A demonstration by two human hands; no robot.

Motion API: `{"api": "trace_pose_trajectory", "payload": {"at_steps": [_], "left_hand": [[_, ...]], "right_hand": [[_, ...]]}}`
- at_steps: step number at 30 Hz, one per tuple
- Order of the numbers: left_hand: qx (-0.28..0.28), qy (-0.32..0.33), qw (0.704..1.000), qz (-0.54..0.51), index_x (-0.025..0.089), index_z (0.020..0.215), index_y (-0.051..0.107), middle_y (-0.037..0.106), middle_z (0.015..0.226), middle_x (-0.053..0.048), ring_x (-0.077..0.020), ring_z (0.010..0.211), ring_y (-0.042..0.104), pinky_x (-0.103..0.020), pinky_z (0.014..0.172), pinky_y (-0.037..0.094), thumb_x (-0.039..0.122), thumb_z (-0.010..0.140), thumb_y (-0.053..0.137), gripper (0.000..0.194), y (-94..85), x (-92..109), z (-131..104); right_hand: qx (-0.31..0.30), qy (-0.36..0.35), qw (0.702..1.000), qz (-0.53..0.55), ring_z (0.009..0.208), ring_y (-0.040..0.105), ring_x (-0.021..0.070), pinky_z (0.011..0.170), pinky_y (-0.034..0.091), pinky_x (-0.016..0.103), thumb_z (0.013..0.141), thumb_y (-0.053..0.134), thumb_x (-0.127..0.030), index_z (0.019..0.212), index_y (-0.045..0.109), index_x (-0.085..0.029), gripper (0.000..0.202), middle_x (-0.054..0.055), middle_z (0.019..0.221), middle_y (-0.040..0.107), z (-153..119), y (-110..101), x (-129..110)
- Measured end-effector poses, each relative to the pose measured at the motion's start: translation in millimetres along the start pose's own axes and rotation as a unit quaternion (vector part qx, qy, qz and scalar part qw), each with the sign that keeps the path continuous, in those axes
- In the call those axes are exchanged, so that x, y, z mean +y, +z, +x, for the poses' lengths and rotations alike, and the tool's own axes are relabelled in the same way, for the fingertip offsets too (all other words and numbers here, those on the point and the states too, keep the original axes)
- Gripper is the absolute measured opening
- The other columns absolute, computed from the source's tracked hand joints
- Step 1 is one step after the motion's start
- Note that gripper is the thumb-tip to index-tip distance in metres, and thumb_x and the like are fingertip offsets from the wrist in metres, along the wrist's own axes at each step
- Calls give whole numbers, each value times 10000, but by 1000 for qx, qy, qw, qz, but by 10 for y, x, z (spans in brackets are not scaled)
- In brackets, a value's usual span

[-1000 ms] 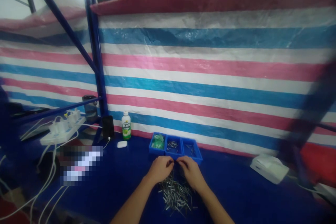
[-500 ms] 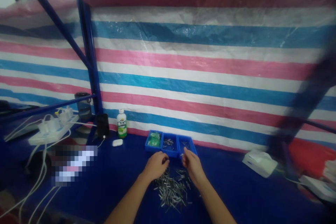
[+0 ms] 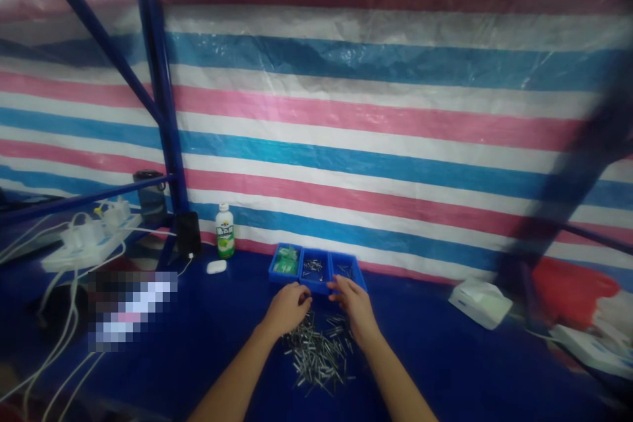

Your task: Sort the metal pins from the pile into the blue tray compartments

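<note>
A loose pile of small metal pins (image 3: 319, 357) lies on the blue table. My left hand (image 3: 289, 308) is at the pile's upper left edge, fingers curled together; whatever they hold is too small to make out. My right hand (image 3: 353, 306) hovers over the upper right of the pile, near the front of the bins, with its fingers apart. Behind the hands stand three joined blue bins: the left bin (image 3: 271, 274) holds green packets, the middle bin (image 3: 320, 287) small metal pieces, and the right bin (image 3: 359, 271) a few thin pieces.
A white-and-green bottle (image 3: 225, 232), a white case (image 3: 216, 267) and a black phone (image 3: 188, 235) stand left of the bins. Further left is a power strip (image 3: 89, 244) with cables. A tissue pack (image 3: 479, 303) and a red bag (image 3: 573, 290) are at the right.
My right hand's fingers have opened and moved left, towards the middle bin's front. The whole view has shifted slightly. My left hand stays by the pile.
</note>
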State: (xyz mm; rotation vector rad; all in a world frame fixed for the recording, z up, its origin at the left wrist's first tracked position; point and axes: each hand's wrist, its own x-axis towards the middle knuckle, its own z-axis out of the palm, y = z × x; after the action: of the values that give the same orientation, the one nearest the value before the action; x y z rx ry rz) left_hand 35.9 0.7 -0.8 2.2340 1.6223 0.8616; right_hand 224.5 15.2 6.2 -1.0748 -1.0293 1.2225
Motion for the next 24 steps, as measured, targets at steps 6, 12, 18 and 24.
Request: {"api": "trace_pose_trajectory", "payload": {"at_steps": [6, 12, 18, 24], "left_hand": [[-19, -6, 1000, 11, 224, 969, 694, 640, 895, -37, -185, 866, 588, -276, 752, 410, 241, 874, 523, 197, -7, -12, -4], [-34, 1, 999, 19, 221, 919, 723, 648, 927, -45, -194, 910, 583, -286, 813, 420, 225, 841, 550, 189, -6, -38, -15], [-56, 12, 997, 42, 223, 846, 719, 669, 928, -33, -194, 921, 588, -296, 846, 410, 163, 796, 573, 165, 11, -75, 7], [-60, 17, 997, 51, 214, 807, 705, 669, 892, -28, -191, 893, 594, -295, 836, 405, 169, 797, 570, 143, -29, -16, -16]], "right_hand": [[-73, -112, 954, -269, 739, 638, 229, 685, 451, 313, 796, 602, -463, 862, 731, -174, 323, 63, 792, 718, -5, -194, -14], [-138, -166, 797, -564, 930, 572, 239, 781, 395, 312, 781, 656, -326, 851, 737, -239, 138, 58, 938, 661, -148, -204, 6], [-157, -170, 769, -595, 970, 519, 237, 752, 340, 309, 831, 611, -252, 873, 694, -249, 94, 48, 985, 635, -167, -137, 74], [-163, -203, 779, -571, 972, 512, 231, 800, 311, 338, 883, 526, -194, 886, 649, -228, 128, 41, 980, 665, -185, -108, 106]]}}
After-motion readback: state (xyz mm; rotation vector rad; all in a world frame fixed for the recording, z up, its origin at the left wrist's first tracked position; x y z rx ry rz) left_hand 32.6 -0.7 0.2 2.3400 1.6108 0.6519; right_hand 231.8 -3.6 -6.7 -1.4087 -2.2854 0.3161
